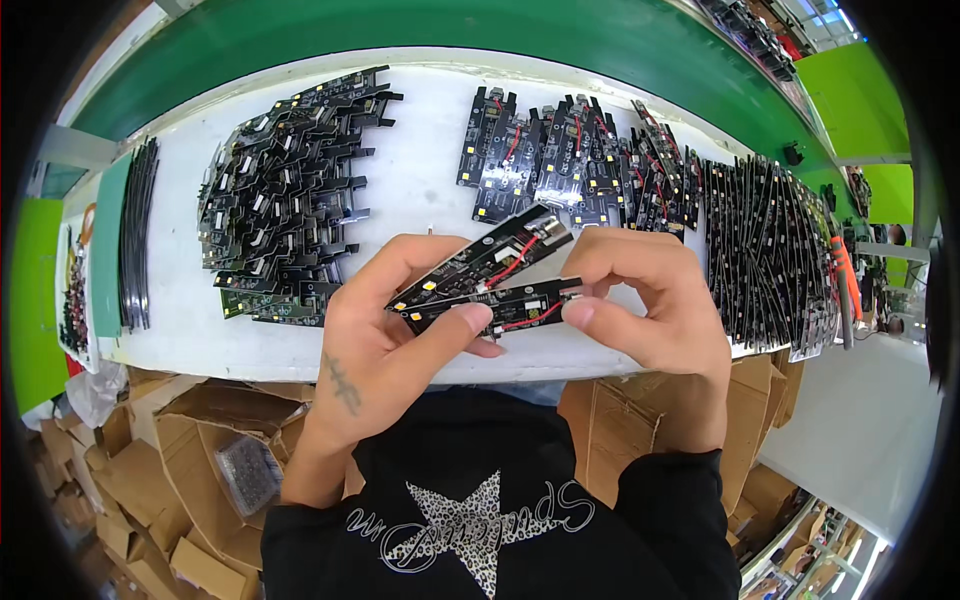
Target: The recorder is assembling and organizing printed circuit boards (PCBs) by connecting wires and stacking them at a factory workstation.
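Observation:
Two narrow black circuit boards [505, 262], each with a red wire and small yellow-white squares, are fanned out in my left hand [385, 345], its thumb pressing on the nearer one. My right hand [655, 310] pinches the right end of that nearer circuit board [520, 305] between thumb and forefinger. Both boards are above the white tabletop, tilted up to the right. Beyond my hands lies a group of similar boards [565, 165] with red wires. My left fingers are partly hidden behind the boards.
On the white table [425, 130], a heap of black boards [290, 190] lies at left and rows of narrow black strips [765, 255] at right. Thin black strips [138, 235] lie at the far left. An orange-handled tool [843, 275] is at the right edge. Cardboard boxes [190, 430] stand below.

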`<state>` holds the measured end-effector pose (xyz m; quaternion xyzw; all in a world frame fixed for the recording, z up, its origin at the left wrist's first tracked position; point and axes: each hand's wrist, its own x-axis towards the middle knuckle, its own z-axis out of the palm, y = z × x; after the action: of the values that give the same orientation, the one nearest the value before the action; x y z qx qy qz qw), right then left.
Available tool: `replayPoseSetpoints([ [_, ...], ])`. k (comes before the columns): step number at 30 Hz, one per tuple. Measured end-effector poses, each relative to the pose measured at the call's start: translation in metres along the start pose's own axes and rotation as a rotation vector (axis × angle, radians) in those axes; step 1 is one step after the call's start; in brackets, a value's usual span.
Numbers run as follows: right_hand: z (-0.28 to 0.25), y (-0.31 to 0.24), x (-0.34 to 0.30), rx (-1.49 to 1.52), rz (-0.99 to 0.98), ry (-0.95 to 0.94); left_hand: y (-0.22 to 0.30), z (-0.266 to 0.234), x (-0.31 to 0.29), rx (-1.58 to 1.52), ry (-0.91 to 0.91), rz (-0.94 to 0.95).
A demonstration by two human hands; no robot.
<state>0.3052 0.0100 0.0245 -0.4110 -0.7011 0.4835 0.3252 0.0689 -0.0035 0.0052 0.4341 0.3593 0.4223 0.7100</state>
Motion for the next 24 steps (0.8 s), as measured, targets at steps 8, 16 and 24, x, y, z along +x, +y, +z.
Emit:
replayPoseSetpoints([
  [8, 0.004, 0.001, 0.003, -0.032, -0.025, -0.092, 0.006, -0.009, -0.001, 0.010, -0.090, -0.090],
  [16, 0.005, 0.010, -0.001, 0.603, 0.105, -0.200, 0.009, -0.017, 0.001, -0.161, -0.163, -0.214],
  [24, -0.015, 0.006, 0.005, 0.309, 0.245, 0.149, 0.013, -0.018, -0.001, -0.132, -0.150, -0.294],
])
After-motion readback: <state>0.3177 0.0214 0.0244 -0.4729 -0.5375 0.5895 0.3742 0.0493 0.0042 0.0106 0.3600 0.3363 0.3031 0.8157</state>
